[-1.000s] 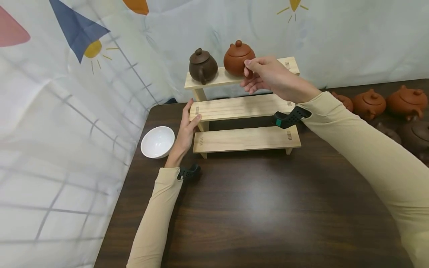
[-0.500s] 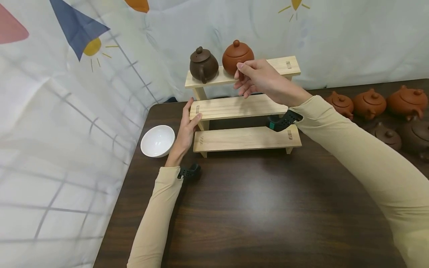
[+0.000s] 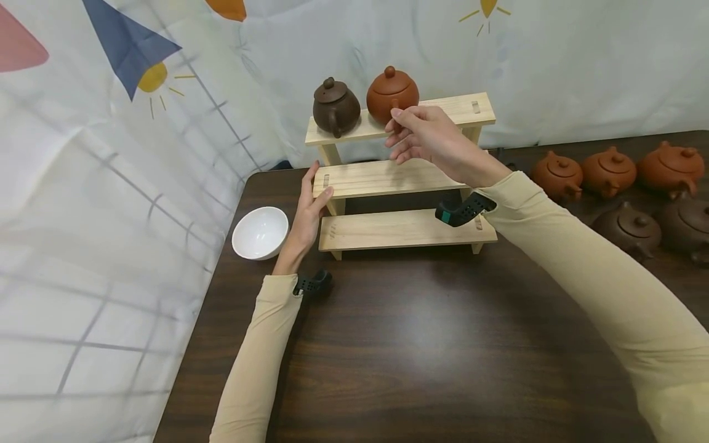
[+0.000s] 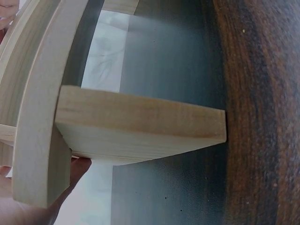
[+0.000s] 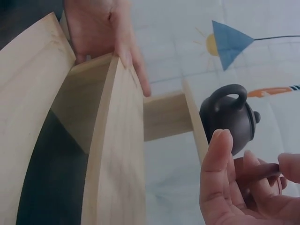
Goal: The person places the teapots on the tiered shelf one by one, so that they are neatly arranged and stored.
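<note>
An orange-brown clay teapot [image 3: 389,93] stands on the top board of a three-step wooden stand [image 3: 404,231]. My right hand [image 3: 434,138] pinches its handle [image 5: 263,171], seen between thumb and fingers in the right wrist view; the fingers hide part of the pot. To the left on the same board is a dark brown teapot [image 3: 336,109], handle facing forward. My left hand [image 3: 306,224] grips the left end of the stand's middle board [image 4: 35,122], thumb on top and fingers around the edge.
A white bowl [image 3: 260,233] sits left of the stand on the dark wooden table [image 3: 432,344]. Several more teapots, orange ones [image 3: 609,170] and dark ones [image 3: 628,229], stand at the right. A patterned white curtain [image 3: 299,49] hangs behind and at left.
My right hand has shifted left and the orange-brown teapot has moved slightly left with it, its handle now facing more forward. My left hand has stayed on the stand.
</note>
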The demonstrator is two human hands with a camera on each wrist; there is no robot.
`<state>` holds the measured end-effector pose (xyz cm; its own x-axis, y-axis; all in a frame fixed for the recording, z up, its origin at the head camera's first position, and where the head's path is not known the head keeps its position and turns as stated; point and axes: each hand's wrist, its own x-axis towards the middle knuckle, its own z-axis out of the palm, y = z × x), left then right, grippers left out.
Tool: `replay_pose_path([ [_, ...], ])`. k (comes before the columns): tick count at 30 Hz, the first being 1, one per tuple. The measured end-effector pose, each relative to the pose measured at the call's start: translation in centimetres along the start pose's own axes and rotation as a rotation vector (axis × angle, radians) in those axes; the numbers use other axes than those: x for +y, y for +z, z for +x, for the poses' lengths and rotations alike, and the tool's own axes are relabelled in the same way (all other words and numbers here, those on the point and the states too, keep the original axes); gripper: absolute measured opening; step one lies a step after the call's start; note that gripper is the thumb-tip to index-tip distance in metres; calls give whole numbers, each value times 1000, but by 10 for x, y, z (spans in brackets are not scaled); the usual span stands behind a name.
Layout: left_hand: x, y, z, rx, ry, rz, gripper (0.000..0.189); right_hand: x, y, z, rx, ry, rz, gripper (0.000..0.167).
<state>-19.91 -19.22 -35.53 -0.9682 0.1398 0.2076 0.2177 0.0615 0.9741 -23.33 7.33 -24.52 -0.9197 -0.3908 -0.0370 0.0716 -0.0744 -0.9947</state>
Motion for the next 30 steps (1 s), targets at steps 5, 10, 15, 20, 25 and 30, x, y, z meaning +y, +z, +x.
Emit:
replay_pose_path([
  [5, -1, 0, 2, 0, -11, 12, 70, 7, -3, -14, 19, -39, 8, 30],
  [10, -1, 1, 3, -3, -11, 14, 70, 14, -19, -44, 26, -70, 13, 37],
  [15, -2, 1, 4, -9, -12, 11, 70, 21, -48, -88, -10, -88, -119, 38],
  [20, -4, 1, 6, -14, 3, 19, 71, 34, -83, -132, 24, -100, -332, 32],
  [25, -4, 1, 7, -28, 15, 32, 72, 52, -126, -176, 133, -69, -525, 25],
  [30, -4, 0, 7, -32, 9, 27, 73, 69, -172, -216, 279, -15, -629, 23],
])
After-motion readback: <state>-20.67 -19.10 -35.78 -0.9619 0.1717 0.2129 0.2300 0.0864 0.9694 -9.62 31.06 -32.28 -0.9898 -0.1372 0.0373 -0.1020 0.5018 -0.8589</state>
